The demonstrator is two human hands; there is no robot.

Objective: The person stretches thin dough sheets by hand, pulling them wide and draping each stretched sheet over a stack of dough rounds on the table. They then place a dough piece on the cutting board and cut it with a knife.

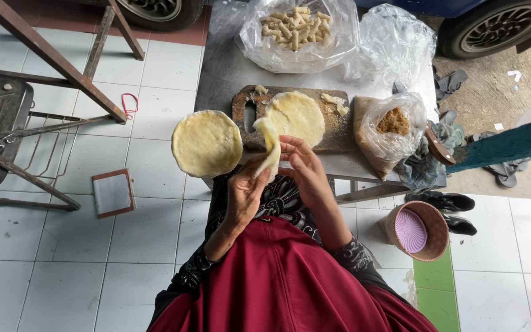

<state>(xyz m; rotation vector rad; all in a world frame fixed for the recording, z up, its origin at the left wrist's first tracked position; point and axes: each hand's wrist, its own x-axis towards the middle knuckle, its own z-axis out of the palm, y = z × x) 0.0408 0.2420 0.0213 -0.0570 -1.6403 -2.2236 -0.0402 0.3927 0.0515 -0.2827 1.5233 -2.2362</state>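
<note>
Two hands, yours: left hand and right hand together pinch a folded dough wrapper above the wooden board on the bench.

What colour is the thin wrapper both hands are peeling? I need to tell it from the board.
Pale creamy yellow wrapper, seen in the head view.

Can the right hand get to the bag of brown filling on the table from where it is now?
Probably yes: the right hand sits just left of the bag of brown filling, nothing between them, though its fingers touch the rolled wrapper.
</note>
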